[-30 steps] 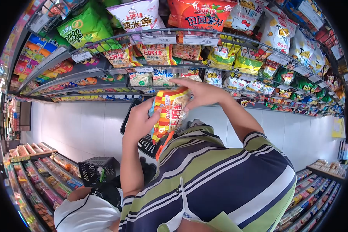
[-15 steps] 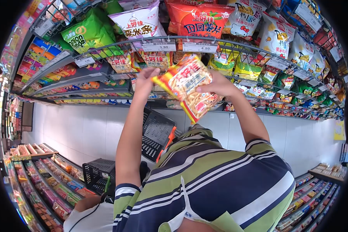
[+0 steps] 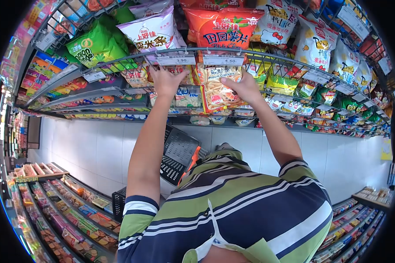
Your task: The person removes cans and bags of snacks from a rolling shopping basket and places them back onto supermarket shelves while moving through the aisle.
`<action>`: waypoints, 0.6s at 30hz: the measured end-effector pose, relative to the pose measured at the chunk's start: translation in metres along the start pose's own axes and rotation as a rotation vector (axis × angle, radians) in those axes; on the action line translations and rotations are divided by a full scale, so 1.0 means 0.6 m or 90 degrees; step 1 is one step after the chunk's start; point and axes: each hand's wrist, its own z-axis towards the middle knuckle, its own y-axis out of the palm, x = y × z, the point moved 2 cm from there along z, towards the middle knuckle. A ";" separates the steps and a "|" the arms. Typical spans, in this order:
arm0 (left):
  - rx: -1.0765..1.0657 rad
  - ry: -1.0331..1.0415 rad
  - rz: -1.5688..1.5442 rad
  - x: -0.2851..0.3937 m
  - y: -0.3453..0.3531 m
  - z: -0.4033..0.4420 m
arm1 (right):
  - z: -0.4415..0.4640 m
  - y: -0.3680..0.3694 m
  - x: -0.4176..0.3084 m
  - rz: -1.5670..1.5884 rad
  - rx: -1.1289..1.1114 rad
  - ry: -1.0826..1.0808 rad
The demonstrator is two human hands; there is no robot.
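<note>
My right hand (image 3: 245, 89) grips the right side of a red and yellow bag of prawn crackers (image 3: 216, 94), thumb across its front. The bag stands nearly upright at the shelf, its top edge under the price-tag rail. To its left, my left hand (image 3: 164, 82) has its fingers spread, reaching up beneath the rail. Its fingertips lie over similar red and yellow snack bags (image 3: 180, 75); whether they press on them I cannot tell. Above the rail sit a red bag of potato chips (image 3: 226, 30), a purple and white snack bag (image 3: 149, 33) and a green bag of onion rings (image 3: 98, 44).
Wire shelf rails with price tags (image 3: 224, 60) run across in front of me. White snack bags (image 3: 316, 44) line the right. A black shopping basket (image 3: 180, 151) with an orange handle stands on the floor by my legs. Another dark basket (image 3: 118, 202) is behind, near low shelves.
The bag of prawn crackers went from tilted in front of the shelf to nearly upright against it. My left hand moved to the neighbouring bags, fingers spreading. The person in white behind is out of view.
</note>
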 end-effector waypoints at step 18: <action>-0.065 0.109 0.077 -0.079 0.056 0.048 | 0.087 0.009 0.045 -0.035 0.073 -0.143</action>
